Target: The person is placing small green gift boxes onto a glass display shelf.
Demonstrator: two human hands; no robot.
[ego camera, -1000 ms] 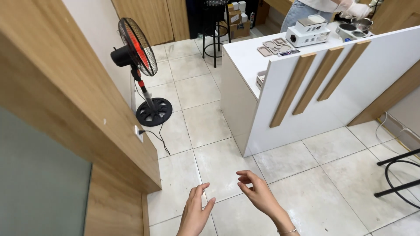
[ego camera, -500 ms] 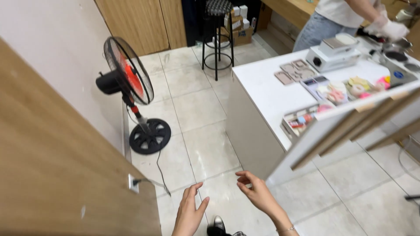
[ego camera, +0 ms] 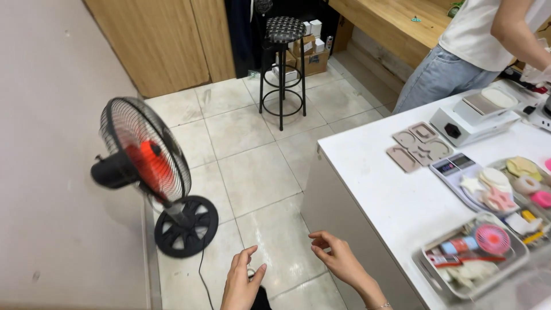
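My left hand (ego camera: 241,281) and my right hand (ego camera: 338,256) hover low in the head view, fingers apart, holding nothing. They hang above the tiled floor (ego camera: 258,172), just left of the white counter (ego camera: 396,195). Nearest my left hand is the round black base of a standing fan (ego camera: 146,166) with red blades. My right hand is close to the counter's side wall.
On the counter lie a tray of small craft items (ego camera: 473,252), pale moulded shapes (ego camera: 499,186), cut-out boards (ego camera: 419,143) and a white scale-like device (ego camera: 476,115). Another person in jeans (ego camera: 459,57) works at the far end. A black stool (ego camera: 284,57) stands behind.
The view has moved forward and up over the counter, so its top and items now show. Both hands stay raised and empty, with the right hand now nearer the counter.
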